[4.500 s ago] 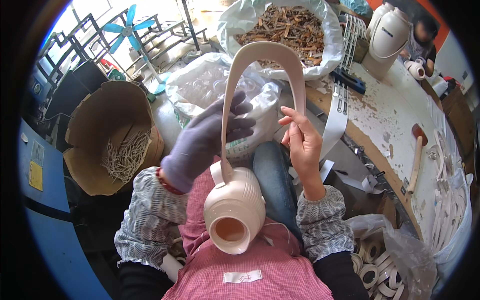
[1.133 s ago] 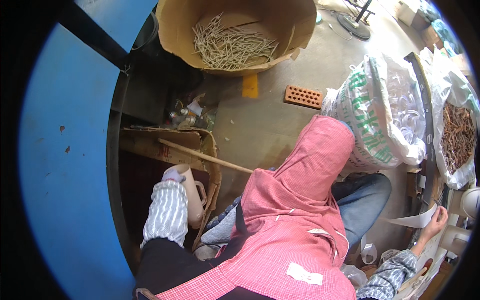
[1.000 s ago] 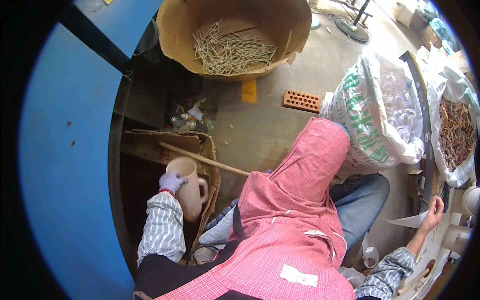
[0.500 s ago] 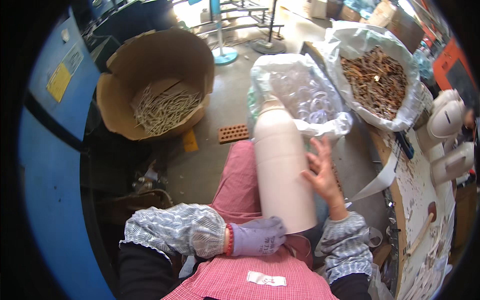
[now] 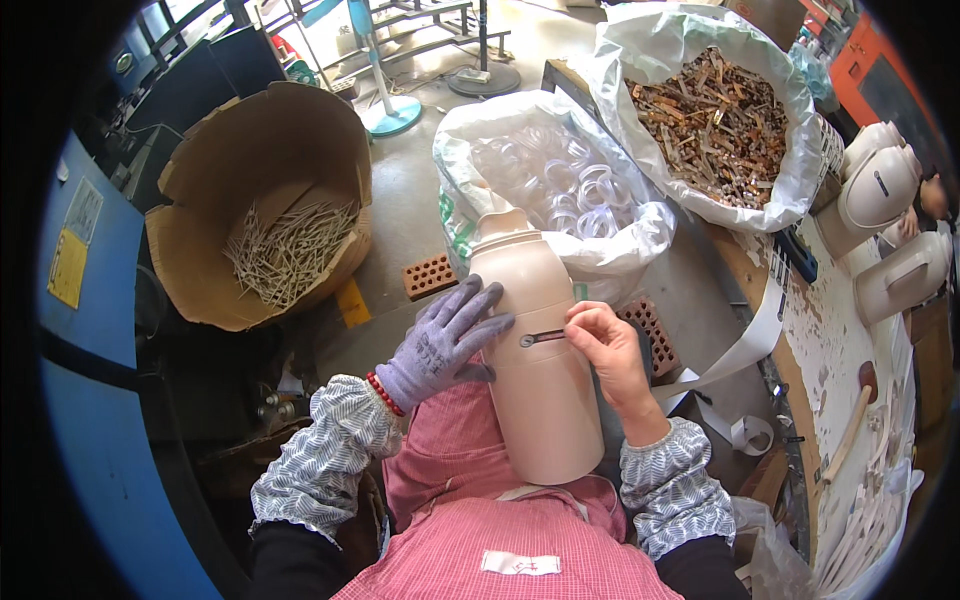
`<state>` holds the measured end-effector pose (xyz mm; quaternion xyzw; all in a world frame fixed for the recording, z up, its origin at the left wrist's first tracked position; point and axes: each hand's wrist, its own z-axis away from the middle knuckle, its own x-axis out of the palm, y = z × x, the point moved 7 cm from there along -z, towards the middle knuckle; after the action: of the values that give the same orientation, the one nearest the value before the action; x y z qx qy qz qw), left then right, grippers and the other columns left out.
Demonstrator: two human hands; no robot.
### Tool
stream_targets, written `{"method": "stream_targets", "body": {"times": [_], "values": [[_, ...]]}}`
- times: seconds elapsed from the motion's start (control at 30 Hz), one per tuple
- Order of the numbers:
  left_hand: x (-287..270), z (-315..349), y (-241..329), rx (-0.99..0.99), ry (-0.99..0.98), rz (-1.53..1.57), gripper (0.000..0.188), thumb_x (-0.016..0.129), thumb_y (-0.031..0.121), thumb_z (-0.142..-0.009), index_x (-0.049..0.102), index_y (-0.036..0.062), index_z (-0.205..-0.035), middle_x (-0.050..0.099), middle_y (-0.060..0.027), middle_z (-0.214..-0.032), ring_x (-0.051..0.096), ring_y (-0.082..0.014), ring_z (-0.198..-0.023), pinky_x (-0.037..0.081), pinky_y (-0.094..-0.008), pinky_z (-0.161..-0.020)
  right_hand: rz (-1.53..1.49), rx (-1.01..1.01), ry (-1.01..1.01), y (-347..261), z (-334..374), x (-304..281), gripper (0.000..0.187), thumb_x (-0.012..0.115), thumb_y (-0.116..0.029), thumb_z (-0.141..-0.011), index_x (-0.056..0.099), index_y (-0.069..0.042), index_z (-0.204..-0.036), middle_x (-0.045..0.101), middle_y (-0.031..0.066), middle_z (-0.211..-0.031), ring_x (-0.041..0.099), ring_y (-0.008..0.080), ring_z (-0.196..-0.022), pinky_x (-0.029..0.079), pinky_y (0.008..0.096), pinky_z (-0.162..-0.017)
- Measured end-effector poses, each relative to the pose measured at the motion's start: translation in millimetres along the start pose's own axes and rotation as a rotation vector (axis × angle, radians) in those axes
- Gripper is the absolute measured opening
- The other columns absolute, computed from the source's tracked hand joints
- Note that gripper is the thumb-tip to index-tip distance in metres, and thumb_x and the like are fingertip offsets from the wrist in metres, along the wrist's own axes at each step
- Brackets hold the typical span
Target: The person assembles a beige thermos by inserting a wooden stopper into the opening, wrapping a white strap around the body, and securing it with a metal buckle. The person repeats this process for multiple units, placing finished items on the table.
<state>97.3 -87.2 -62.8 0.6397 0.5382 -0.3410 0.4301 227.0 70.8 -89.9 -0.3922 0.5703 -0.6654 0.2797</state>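
Observation:
A beige vacuum flask body (image 5: 548, 420) rests on my lap, its open neck pointing away from me. Across its upper side runs a narrow dark label (image 5: 541, 339) with a round mark at the left end. My left hand (image 5: 437, 350), in a purple-grey glove, lies spread against the flask's left side, fingers stretched out. Bare, my right hand (image 5: 610, 355) pinches thumb and forefinger together at the right end of the label, covering that end.
Ahead stand a carton (image 5: 165, 265) of thin pale sticks, a bag (image 5: 640, 250) of clear plastic rings and a bag (image 5: 720, 215) of brown pieces. To the right, a worktable (image 5: 825, 400) bears beige flasks (image 5: 880, 195) and a mallet (image 5: 855, 425). A white strip (image 5: 735, 362) hangs off its edge. Bricks (image 5: 430, 276) lie on the floor.
The flask has shifted, and a dark label now shows on it. My left hand has moved from its base to its upper left side. My right hand has gone from spread to pinching.

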Motion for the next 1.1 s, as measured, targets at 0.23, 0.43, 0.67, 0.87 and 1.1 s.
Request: {"method": "stream_targets", "body": {"times": [0.23, 0.43, 0.67, 0.87, 1.1], "values": [[6, -2, -9, 0.008, 0.045, 0.069, 0.084, 0.074, 0.046, -0.062, 0.046, 0.0188, -0.137, 0.042, -0.0144, -0.143, 0.042, -0.0392, -0.13, 0.039, -0.0494, -0.102, 0.325, -0.049, 0.045, 4, -21, 3, 0.01, 0.071, -0.01, -0.084, 0.066, -0.002, -0.083, 0.051, -0.001, -0.098, 0.048, 0.0071, -0.088, 0.039, 0.0225, -0.081], [4, -4, -8, 0.047, 0.044, 0.016, 0.08, 0.075, 0.044, -0.06, 0.05, 0.0309, -0.135, 0.042, -0.0125, -0.143, 0.046, -0.0386, -0.126, 0.043, -0.0496, -0.098, 0.393, -0.027, 0.041, 0, -29, 4, 0.012, 0.073, -0.012, -0.082, 0.067, -0.001, -0.081, 0.051, -0.0006, -0.094, 0.048, 0.0085, -0.086, 0.038, 0.0233, -0.079], [-15, -24, -9, 0.08, -0.011, 0.125, 0.059, 0.079, 0.037, -0.066, 0.062, 0.0268, -0.122, 0.05, -0.0102, -0.132, 0.053, -0.0328, -0.116, 0.047, -0.0468, -0.094, 0.446, -0.069, 0.119, 8, -30, -5, 0.019, 0.075, -0.016, -0.08, 0.062, -0.002, -0.081, 0.05, 0.0011, -0.093, 0.048, 0.0099, -0.084, 0.039, 0.0245, -0.078], [-8, -102, -112, -0.657, 0.143, 0.63, 0.043, 0.067, 0.032, -0.089, 0.063, -0.0006, -0.117, 0.066, -0.0117, -0.097, 0.062, -0.016, -0.083, 0.051, -0.028, -0.073, 0.755, -0.168, 0.288, 12, -35, -5, 0.046, 0.08, -0.035, -0.071, 0.051, -0.003, -0.088, 0.048, 0.0091, -0.089, 0.048, 0.024, -0.088, 0.042, 0.0356, -0.081], [-22, -90, -75, -0.725, 0.067, 1.148, 0.047, 0.061, 0.041, -0.092, 0.066, -0.0009, -0.111, 0.066, -0.0037, -0.088, 0.057, -0.0117, -0.079, 0.047, -0.0263, -0.071, 0.318, 0.086, 0.185, 127, -23, -79, 0.047, 0.056, -0.03, -0.097, 0.051, 0.004, -0.129, 0.06, 0.0135, -0.121, 0.055, 0.0181, -0.112, 0.043, 0.0288, -0.096]]}}
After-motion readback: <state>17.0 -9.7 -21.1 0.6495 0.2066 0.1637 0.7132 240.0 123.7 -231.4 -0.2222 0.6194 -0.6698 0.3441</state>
